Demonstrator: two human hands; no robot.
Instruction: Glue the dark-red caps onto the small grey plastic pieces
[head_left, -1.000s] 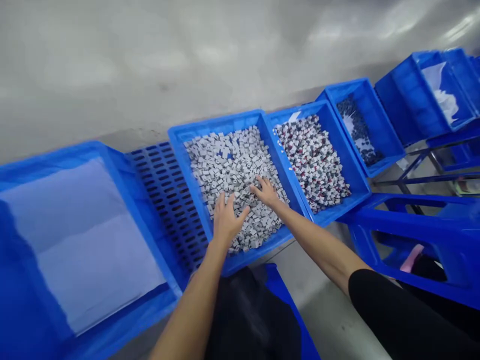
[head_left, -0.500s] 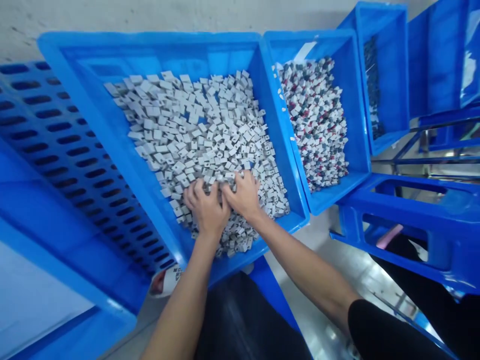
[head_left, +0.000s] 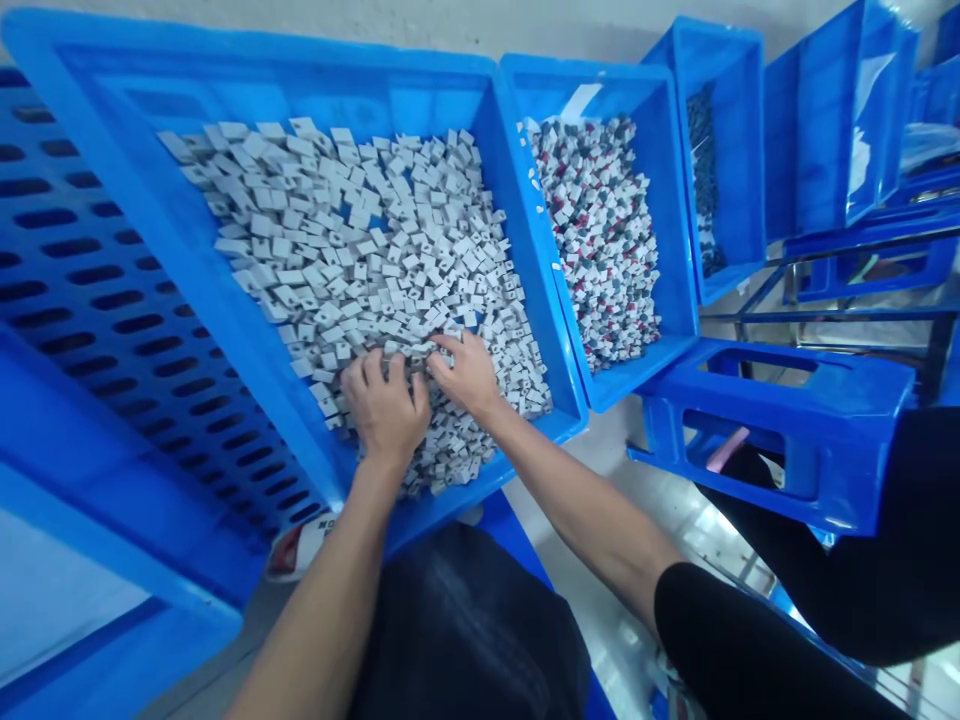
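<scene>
On my feed, the left hand (head_left: 386, 405) and right hand (head_left: 469, 375) show a small gap between the thumbs, where 0.5 s earlier they were pressed close together. Both sets of fingertips are down among the small pale-grey blocky plastic pieces (head_left: 322, 270), so I judge that contact with the pile goes on at the near end.

I see the left fingers spread and bent, the right fingers bent more loosely with the thumb reaching toward the left. Whether either hand has pieces pinched, I can't tell; the tips are partly buried.

The pieces lie under, between and beyond the fingers, inside a large blue rectangular plastic bin (head_left: 315, 85), with patches of its blue floor showing past the fingertips. To the right of the right fingers, I have a second blue plastic bin (head_left: 661, 180) of small white, dark and red pieces (head_left: 600, 240). Left of the left fingers, outside the first bin's wall, is a blue slotted plastic surface (head_left: 126, 312).
</scene>
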